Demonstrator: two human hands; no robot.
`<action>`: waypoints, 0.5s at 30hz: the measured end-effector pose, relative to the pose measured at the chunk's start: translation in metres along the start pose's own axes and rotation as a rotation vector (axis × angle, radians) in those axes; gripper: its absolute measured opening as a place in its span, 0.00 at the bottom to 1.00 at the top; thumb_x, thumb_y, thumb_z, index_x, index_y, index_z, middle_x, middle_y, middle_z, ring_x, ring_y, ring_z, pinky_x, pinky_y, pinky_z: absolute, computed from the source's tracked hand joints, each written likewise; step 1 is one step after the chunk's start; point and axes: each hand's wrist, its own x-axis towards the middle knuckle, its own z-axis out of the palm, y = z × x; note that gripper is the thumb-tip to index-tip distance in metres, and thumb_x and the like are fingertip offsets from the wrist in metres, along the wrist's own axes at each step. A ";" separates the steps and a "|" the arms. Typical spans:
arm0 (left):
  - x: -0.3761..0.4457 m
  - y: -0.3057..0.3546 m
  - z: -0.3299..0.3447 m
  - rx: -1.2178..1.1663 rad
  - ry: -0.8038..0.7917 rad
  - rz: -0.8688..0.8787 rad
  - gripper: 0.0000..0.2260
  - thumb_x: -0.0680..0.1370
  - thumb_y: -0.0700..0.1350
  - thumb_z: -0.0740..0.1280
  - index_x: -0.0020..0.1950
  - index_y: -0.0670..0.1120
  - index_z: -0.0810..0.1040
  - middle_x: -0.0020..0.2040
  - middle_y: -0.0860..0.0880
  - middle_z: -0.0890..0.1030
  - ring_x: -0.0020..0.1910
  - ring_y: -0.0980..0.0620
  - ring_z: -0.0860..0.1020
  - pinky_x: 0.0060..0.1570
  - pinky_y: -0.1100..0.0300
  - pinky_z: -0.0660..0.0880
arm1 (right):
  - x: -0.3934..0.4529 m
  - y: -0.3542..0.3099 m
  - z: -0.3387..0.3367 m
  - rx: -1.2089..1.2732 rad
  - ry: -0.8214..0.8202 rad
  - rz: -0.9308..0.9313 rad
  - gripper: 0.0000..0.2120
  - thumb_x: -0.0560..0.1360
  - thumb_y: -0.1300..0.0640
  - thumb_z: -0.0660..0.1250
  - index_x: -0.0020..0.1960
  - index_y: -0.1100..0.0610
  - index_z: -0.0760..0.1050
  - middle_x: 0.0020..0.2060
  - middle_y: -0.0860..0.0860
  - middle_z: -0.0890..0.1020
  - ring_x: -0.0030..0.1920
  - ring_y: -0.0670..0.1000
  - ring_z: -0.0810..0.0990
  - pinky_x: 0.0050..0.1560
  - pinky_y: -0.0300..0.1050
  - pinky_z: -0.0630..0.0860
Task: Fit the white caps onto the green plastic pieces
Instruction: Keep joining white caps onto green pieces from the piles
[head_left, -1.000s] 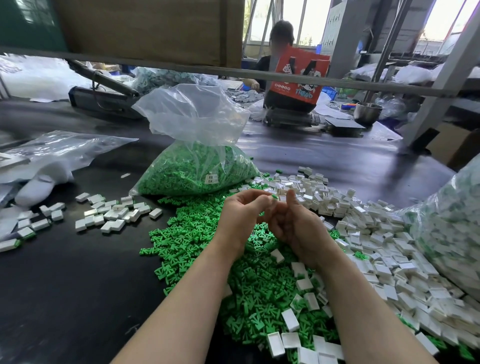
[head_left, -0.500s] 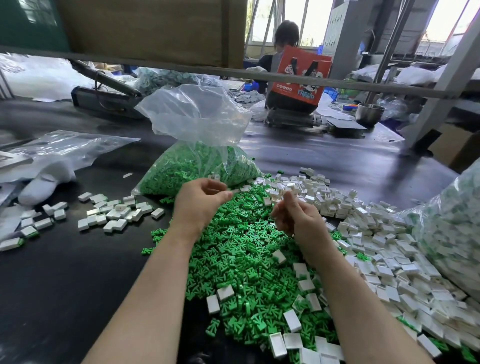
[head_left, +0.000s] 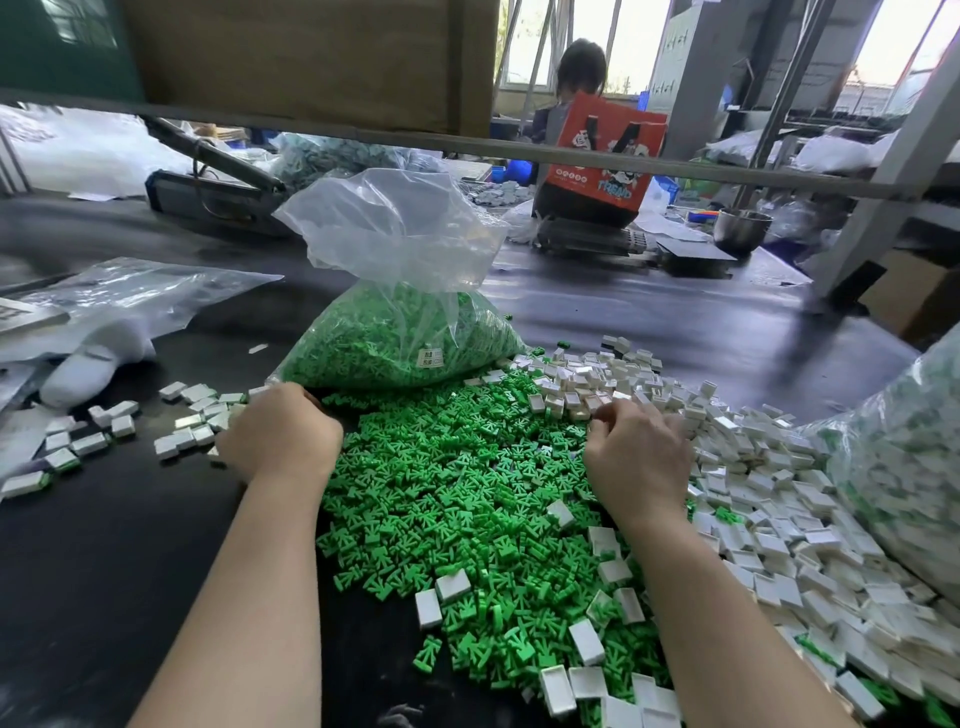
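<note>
2 hands (head_left: 457, 447) apart, green pieces (head_left: 467, 499), white caps (head_left: 753, 499)

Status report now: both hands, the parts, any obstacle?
Left hand at finished pieces, fingers hidden. Right hand reaching white caps, fingers curled, grip unclear. Green pieces loose between hands. Nothing in the way.

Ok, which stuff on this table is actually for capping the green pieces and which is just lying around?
For the job:
loose green pieces
white caps
bag of green pieces
finished pieces
left hand
right hand

Just lying about:
white glove
empty plastic bag
metal bowl
red box
</note>
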 end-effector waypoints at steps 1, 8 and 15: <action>-0.001 0.003 -0.001 -0.001 0.003 0.020 0.12 0.72 0.43 0.69 0.56 0.50 0.82 0.55 0.43 0.81 0.57 0.39 0.77 0.52 0.51 0.74 | -0.001 0.000 -0.001 -0.065 -0.018 0.027 0.11 0.79 0.54 0.60 0.57 0.56 0.75 0.53 0.53 0.78 0.53 0.53 0.66 0.53 0.50 0.66; -0.025 0.043 -0.003 -0.236 -0.075 0.285 0.06 0.76 0.51 0.69 0.44 0.50 0.83 0.40 0.52 0.83 0.42 0.48 0.80 0.40 0.56 0.76 | -0.003 -0.003 -0.004 -0.251 -0.219 0.185 0.28 0.73 0.60 0.55 0.74 0.59 0.63 0.73 0.59 0.65 0.70 0.63 0.60 0.71 0.58 0.58; -0.051 0.071 0.011 -0.280 -0.243 0.453 0.05 0.76 0.51 0.69 0.44 0.51 0.82 0.40 0.54 0.82 0.42 0.52 0.80 0.44 0.55 0.79 | -0.004 -0.002 -0.005 -0.329 -0.227 0.117 0.18 0.74 0.62 0.55 0.62 0.58 0.73 0.65 0.56 0.75 0.69 0.63 0.64 0.70 0.60 0.62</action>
